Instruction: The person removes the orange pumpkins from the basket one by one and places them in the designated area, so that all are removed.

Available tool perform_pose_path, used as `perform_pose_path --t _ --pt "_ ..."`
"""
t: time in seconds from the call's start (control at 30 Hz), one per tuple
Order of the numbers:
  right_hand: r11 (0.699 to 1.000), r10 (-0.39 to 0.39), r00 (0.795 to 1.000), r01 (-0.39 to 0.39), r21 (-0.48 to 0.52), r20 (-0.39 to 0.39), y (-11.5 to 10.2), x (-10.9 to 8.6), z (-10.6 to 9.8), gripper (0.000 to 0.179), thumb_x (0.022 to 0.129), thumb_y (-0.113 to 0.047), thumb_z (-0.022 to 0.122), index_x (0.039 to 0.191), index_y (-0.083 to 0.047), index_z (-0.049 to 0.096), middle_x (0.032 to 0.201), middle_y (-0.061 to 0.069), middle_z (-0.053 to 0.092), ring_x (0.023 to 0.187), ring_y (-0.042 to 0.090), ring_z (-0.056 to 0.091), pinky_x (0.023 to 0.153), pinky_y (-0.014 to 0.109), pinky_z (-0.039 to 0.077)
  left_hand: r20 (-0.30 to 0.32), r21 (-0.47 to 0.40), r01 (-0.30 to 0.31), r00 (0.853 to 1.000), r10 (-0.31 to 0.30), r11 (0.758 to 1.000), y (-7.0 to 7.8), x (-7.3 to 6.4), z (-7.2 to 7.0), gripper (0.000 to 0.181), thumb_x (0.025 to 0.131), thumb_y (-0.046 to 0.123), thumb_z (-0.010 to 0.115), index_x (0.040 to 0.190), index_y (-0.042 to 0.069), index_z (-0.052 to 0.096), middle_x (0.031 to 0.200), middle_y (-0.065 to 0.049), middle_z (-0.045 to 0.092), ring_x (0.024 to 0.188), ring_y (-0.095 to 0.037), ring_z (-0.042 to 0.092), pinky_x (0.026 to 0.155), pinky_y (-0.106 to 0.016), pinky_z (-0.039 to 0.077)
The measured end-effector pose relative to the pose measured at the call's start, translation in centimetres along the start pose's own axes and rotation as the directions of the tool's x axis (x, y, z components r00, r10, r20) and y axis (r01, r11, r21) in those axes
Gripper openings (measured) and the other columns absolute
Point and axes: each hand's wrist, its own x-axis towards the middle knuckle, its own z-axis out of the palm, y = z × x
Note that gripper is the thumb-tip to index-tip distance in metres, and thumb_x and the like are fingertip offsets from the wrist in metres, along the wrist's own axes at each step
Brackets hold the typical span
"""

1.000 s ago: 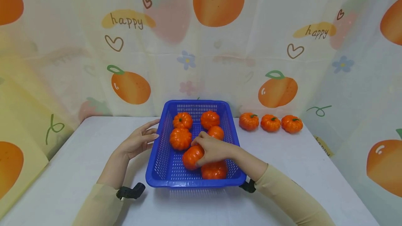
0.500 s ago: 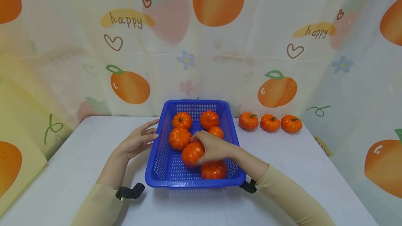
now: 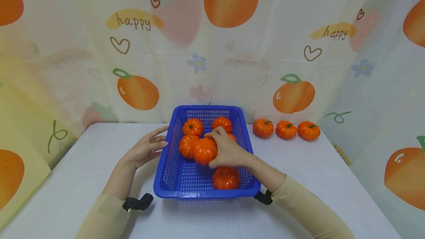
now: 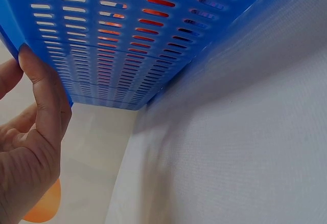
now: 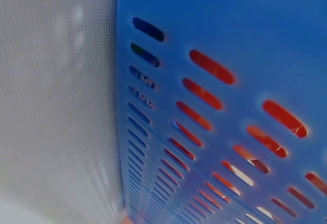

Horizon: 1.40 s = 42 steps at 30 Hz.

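Note:
A blue perforated plastic basket [image 3: 206, 194] stands on the table with several small orange toy pumpkins inside. My right hand [image 3: 227, 152] grips one pumpkin [image 3: 205, 151] between thumb and fingers, above the basket floor near its middle. That pumpkin overlaps another pumpkin [image 3: 187, 146] on its left in the head view. One more pumpkin [image 3: 226, 178] sits at the near right corner. My left hand [image 3: 146, 148] rests its fingers against the outside of the left rim; in the left wrist view the fingertips [image 4: 29, 63] touch just under that rim. The basket wall [image 5: 225, 24] hides the right hand from its wrist camera.
To the basket's right, three pumpkins with green stems stand in a row, the nearest to it being a pumpkin [image 3: 263, 128]. A printed curtain [image 3: 212, 65] hangs along the table's back edge. White cloth covers the table [image 3: 289, 172].
My right hand has lifted its pumpkin and moved it away from me, off the near right pumpkin, toward the basket's middle. The left hand and basket stay in place.

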Motion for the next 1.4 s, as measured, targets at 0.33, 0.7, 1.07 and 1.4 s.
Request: perform_pose_path --t 0.33,0.7,1.07,1.4 --pt "0.987 0.027 0.986 -0.001 0.162 -0.162 0.0 0.2 -0.1 0.091 0.065 -0.019 0.084 0.142 -0.012 0.037 0.137 0.011 0.05 0.119 0.026 0.055 0.104 0.048 0.051 -0.003 0.007 0.004 1.0 -0.004 1.0 0.0 0.1 -0.1 0.071 0.098 0.005 0.054 0.158 0.011 0.017 0.106 0.007 0.065 0.093 -0.006 0.067 0.086 -0.026 0.059" --pt "0.894 0.056 0.953 0.085 0.44 -0.297 0.7 0.3 -1.3 0.082 0.071 -0.008 0.078 0.14 -0.021 0.036 0.135 0.01 0.045 0.11 0.028 0.057 0.093 0.043 0.056 -0.016 0.023 0.015 1.0 -0.014 1.0 0.1 0.0 0.0 0.072 0.097 0.007 0.057 0.158 0.011 0.019 0.107 0.007 0.065 0.094 -0.006 0.067 0.086 -0.026 0.059" --pt "0.815 0.109 0.938 0.105 0.57 -0.329 1.7 -0.7 -3.0 0.077 0.079 -0.005 0.075 0.141 -0.011 0.029 0.142 0.013 0.042 0.128 0.032 0.051 0.109 0.049 0.047 -0.015 0.026 0.012 1.0 -0.012 1.0 0.1 0.0 0.0 0.072 0.097 0.007 0.057 0.158 0.011 0.018 0.106 0.007 0.064 0.093 -0.006 0.066 0.086 -0.026 0.059" --pt "0.78 0.162 0.904 0.128 0.613 -0.395 3.6 -1.3 -5.7 0.082 0.079 -0.002 0.071 0.149 -0.012 0.03 0.148 0.011 0.038 0.129 0.025 0.047 0.105 0.03 0.05 -0.02 0.015 0.012 1.0 -0.011 1.0 0.2 -0.1 0.1 0.073 0.097 0.007 0.057 0.158 0.011 0.017 0.107 0.006 0.064 0.092 -0.006 0.068 0.085 -0.026 0.059"
